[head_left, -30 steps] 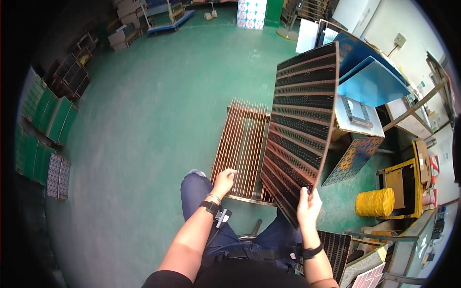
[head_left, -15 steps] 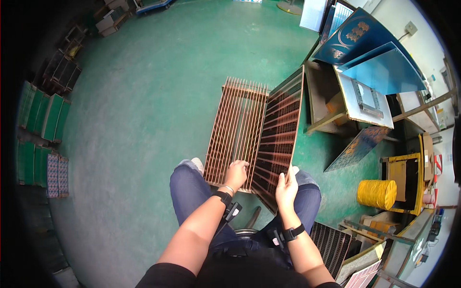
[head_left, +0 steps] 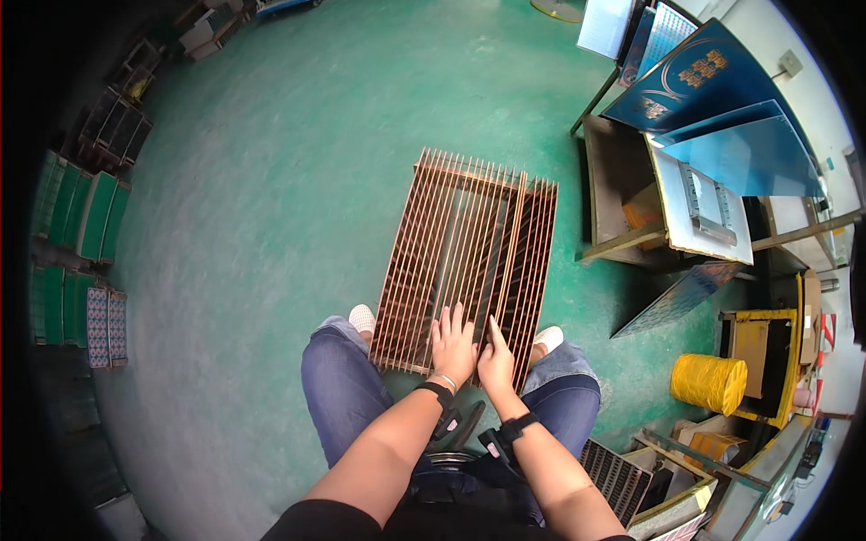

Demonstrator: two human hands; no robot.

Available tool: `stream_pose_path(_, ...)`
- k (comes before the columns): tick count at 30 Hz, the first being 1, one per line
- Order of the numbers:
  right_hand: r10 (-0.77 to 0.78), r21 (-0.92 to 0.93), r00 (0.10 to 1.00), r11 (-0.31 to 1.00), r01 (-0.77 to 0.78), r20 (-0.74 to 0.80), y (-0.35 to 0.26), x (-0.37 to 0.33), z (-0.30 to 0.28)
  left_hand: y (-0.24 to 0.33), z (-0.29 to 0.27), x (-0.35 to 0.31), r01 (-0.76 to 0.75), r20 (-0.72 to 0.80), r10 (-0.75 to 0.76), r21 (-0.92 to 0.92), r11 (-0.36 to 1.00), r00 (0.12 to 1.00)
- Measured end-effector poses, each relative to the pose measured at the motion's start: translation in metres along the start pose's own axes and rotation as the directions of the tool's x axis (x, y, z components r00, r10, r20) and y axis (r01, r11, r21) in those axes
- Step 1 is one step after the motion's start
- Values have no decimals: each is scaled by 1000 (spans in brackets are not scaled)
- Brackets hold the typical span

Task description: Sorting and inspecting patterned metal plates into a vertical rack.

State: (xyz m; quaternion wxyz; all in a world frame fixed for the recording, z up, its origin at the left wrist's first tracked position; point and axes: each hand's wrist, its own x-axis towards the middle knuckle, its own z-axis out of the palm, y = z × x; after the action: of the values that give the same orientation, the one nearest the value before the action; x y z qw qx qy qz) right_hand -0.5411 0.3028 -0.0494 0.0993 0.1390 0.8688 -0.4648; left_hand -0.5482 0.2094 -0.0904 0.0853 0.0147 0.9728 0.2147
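Note:
Between my knees stands a block of thin copper-edged panels [head_left: 428,252], their narrow upper edges lined up like slats with dark gaps between them. My left hand [head_left: 454,348] lies flat over the near end of these edges, fingers spread. Just right of it, my right hand [head_left: 496,365] is closed at the near end of a thicker pair of edges [head_left: 511,248], one finger stretched along it. This pair looks like a panel seen edge-on. The remaining fingers of my right hand are partly hidden. More panel edges run to the right of that hand.
A yellow drum-shaped bundle [head_left: 710,385] stands at the right. Behind it is a yellow frame [head_left: 785,397]. Blue sheets [head_left: 735,149] lean on a bench [head_left: 622,242] at the far right. Green stacks [head_left: 79,216] line the left side of the green floor [head_left: 244,234].
The panel that leaned out to the right has swung left, and its dark face no longer shows. My right hand has moved left, close to my left hand, whose fingers now lie flat.

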Motion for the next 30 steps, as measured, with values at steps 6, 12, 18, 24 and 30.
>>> stream_pose_path(6,-67,209,995,977,49,77,26,-24,-32,-4,4,-3,-25,-48,25,3,1000,999)
stream_pose_path(12,-11,342,987,939,-45,159,41,-51,-58,2,-15,-7,-94,-121,69,-213,972,990)
stream_pose_path(18,-2,376,974,923,-86,226,38,-71,-84,8,-198,-33,-237,-209,147,-514,825,967)
stream_pose_path(24,-54,686,948,703,-187,314,14,-83,-114,-21,-335,-102,0,-32,-97,-948,319,995)
stream_pose_path(30,-303,929,888,-24,-369,345,-38,-99,-140,-51,-331,-155,-37,-13,-211,-994,-107,977)
